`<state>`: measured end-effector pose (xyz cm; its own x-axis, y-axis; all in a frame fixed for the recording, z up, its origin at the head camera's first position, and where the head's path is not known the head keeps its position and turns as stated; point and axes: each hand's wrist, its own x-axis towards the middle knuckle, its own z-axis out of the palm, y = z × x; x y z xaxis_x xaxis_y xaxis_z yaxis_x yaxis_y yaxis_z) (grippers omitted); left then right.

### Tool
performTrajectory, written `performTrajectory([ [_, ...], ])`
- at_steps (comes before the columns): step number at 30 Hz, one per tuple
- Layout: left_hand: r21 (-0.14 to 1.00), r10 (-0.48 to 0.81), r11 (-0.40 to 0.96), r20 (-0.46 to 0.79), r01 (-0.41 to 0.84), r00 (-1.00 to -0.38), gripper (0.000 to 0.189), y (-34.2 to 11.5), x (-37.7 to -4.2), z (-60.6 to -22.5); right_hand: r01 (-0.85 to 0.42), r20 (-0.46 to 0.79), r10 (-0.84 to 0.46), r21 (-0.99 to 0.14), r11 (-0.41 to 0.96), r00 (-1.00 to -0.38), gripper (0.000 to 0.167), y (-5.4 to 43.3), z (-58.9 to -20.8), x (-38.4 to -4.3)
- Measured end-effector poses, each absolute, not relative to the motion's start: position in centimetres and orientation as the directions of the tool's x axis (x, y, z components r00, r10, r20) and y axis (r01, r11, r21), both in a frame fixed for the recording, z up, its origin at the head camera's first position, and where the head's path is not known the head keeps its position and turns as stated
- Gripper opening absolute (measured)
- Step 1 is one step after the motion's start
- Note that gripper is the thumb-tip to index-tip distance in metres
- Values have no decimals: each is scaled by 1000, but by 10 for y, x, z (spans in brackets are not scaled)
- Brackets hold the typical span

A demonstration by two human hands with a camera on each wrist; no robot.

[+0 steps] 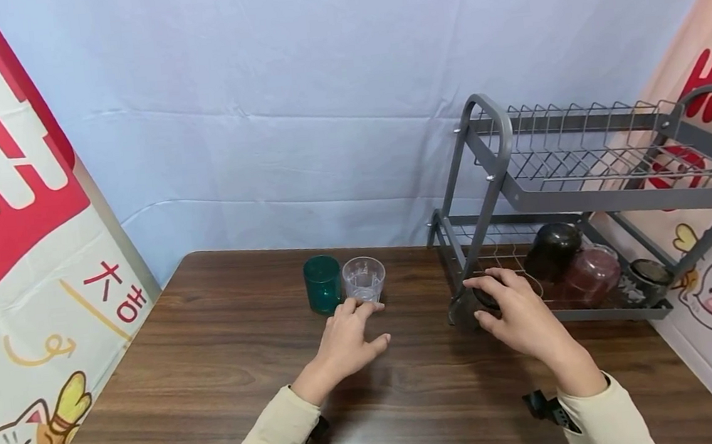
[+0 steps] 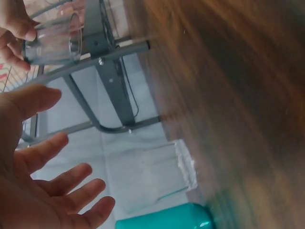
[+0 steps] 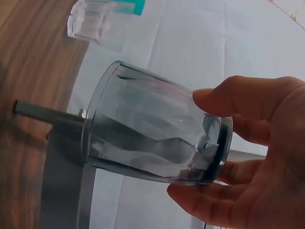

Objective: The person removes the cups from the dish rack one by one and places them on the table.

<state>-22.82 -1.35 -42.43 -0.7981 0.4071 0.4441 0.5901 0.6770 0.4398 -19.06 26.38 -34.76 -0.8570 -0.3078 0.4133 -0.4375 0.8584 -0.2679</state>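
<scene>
My right hand [image 1: 519,310] grips a smoky see-through cup [image 3: 152,129] by its base, thumb on one side and fingers on the other. The cup is upside down with its wide rim toward the table, at the front left corner of the dish rack; in the head view the hand hides most of it. My left hand [image 1: 349,340] has its fingers spread and holds nothing. Just beyond its fingertips stands a clear cup [image 1: 364,277], and the left wrist view shows a gap between them. A teal cup [image 1: 323,286] is close beside the clear one, on its left.
The grey two-tier dish rack [image 1: 617,195] occupies the table's right side. On its lower tier sit a black cup [image 1: 552,252], a reddish cup [image 1: 592,272] and a dark patterned cup [image 1: 646,283]. A pale cloth [image 1: 268,116] hangs behind the wooden table [image 1: 214,350].
</scene>
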Motion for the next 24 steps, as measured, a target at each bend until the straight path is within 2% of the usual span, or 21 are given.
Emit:
performTrajectory([
  [4, 523, 386, 608, 464, 598, -798, 45, -10, -227, -428, -442, 425, -302, -282, 852, -853, 46, 258, -352, -189],
  [10, 671, 373, 489, 417, 557, -829, 46, -5, -225, -428, -466, 481, -285, -314, 827, -829, 46, 252, -359, -188],
  [18, 745, 356, 392, 419, 540, -835, 45, 1, -224, -432, -451, 503, -223, -393, 802, -835, 46, 245, -368, -185],
  [24, 818, 342, 270, 411, 507, -845, 47, 3, -225, -438, -511, 585, -215, -404, 759, -782, 48, 241, -376, -189],
])
